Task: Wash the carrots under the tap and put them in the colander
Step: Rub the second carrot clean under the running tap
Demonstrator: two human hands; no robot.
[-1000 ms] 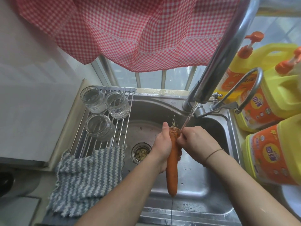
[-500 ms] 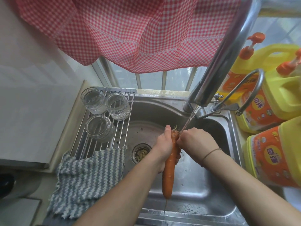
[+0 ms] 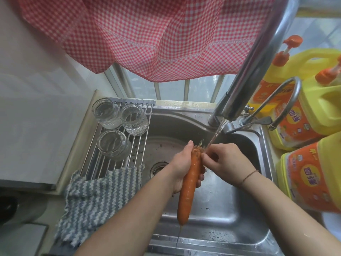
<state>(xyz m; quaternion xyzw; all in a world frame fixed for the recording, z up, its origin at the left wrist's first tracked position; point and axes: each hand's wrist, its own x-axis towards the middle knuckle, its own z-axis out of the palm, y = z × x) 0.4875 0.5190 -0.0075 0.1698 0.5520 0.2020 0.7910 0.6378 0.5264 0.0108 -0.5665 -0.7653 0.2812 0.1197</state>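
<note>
Left hand (image 3: 181, 164) fingers curled in a grip, right hand (image 3: 230, 160) fingers pinching, forearms converging

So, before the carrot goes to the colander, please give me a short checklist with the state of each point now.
1. Water runs from the tap onto the carrot top: ok.
2. Left hand grips the carrot firmly: ok.
3. Right hand rubs the top end with its fingers: ok.
4. Carrot fully clean: cannot tell; dark specks lie in the sink.
5. Colander within reach: cannot tell, none in view.
6. Carrot held over the sink, so drips fall inside: ok.
</note>
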